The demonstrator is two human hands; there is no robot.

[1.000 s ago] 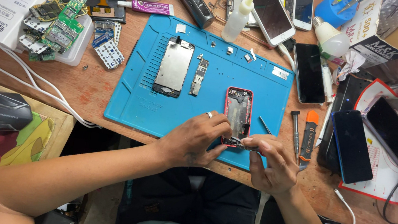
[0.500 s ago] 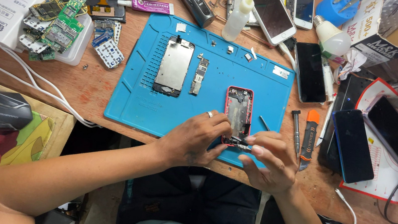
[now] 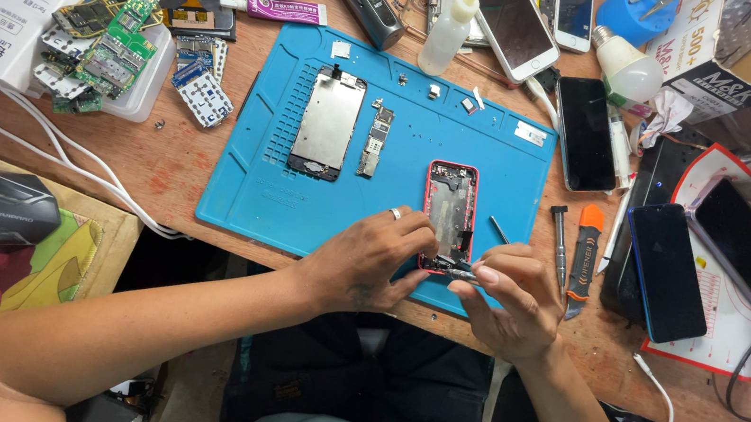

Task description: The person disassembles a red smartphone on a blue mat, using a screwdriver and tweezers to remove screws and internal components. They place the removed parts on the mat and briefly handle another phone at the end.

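Note:
An opened phone with a red frame (image 3: 449,209) lies on the blue work mat (image 3: 254,191) near its front edge. My left hand (image 3: 368,260), with a ring on one finger, rests on the mat and steadies the phone's lower left corner. My right hand (image 3: 510,299) pinches a thin metal tool (image 3: 456,272) at the phone's bottom end. Further left on the mat lie a metal screen plate (image 3: 327,122) and a narrow circuit board (image 3: 376,126).
An orange-capped tool (image 3: 587,248) and a screwdriver (image 3: 561,245) lie right of the mat, beside several dark phones (image 3: 666,271). A tray of green circuit boards (image 3: 105,44) stands far left. A squeeze bottle (image 3: 446,29) and glue tube (image 3: 276,9) sit behind the mat.
Both hands stay at the phone's bottom end with only small finger shifts; my right hand has edged slightly rightward.

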